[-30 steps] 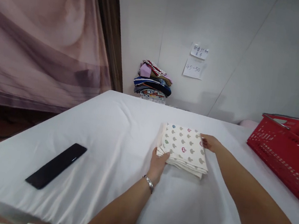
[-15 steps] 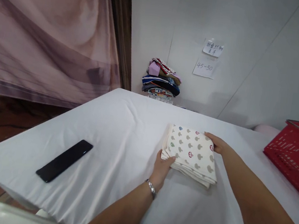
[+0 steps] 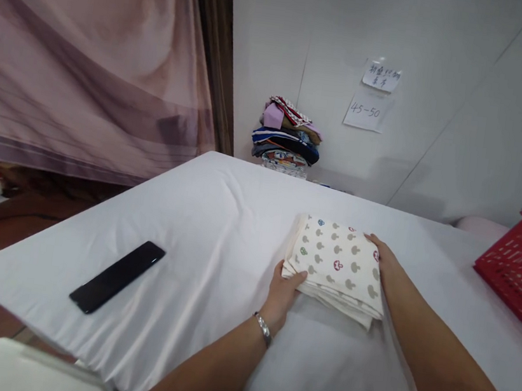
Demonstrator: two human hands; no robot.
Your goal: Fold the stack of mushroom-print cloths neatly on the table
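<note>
A folded cream cloth [image 3: 338, 263] with grey mushroom shapes and a few red, blue and green ones lies in several layers on the white-covered table. My left hand [image 3: 283, 291] grips its near left corner, thumb on top and fingers beneath; a silver bracelet circles that wrist. Along the cloth's right edge, my right hand [image 3: 382, 258] is closed on the side near the far right corner, with some of its fingers hidden.
A black phone [image 3: 117, 276] rests on the white tablecloth [image 3: 215, 253] at left. A red perforated basket [image 3: 520, 271] stands at the right edge. Behind the table, a pile of folded fabrics [image 3: 288, 138] is by the wall. A white stool [image 3: 26, 373] shows at lower left.
My right hand has slid slightly toward me along the cloth's right edge. My left hand keeps the same corner. The view has shifted a little.
</note>
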